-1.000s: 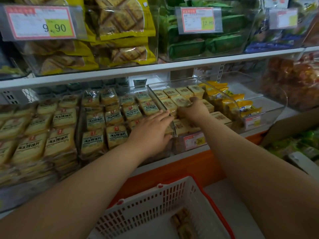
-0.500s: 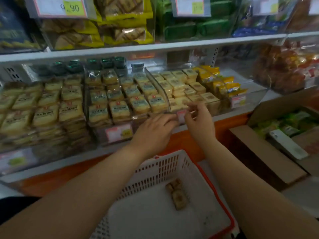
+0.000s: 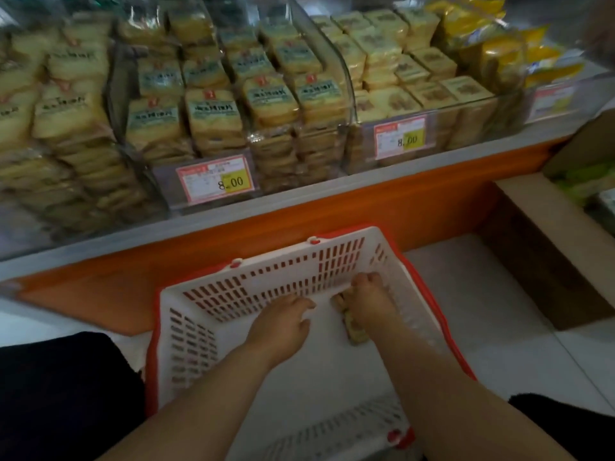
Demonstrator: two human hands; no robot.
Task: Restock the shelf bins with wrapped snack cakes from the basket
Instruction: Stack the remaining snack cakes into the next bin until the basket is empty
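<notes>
Fingers (image 3: 366,284) of the right hand (image 3: 367,302) curl down over the wrapped snack cakes (image 3: 354,332) on the floor of the basket (image 3: 266,281), gripping them; the pale, blocky packets show only at the near and left edges of the hand. Left hand (image 3: 279,326) lies flat beside it, fingers relaxed and holding nothing, its tips near the far wall. Basket: white moulded plastic with rows of slotted openings and a red rim, standing on pale floor tiles (image 3: 482,287) below the orange shelf base (image 3: 366,207). Half a second earlier both hands were up at the front lip of the clear bins, and the cakes lay untouched in the basket; both hands have since dropped into it. Shelf bins (image 3: 342,84): transparent, curved-walled plastic, packed with rectangular yellow cakes in glossy film carrying dark printed labels. Price tags (image 3: 216,181) marked 8.00 sit on the bin fronts. Brown cardboard box (image 3: 545,247) stands open at the right, just beside the basket.
</notes>
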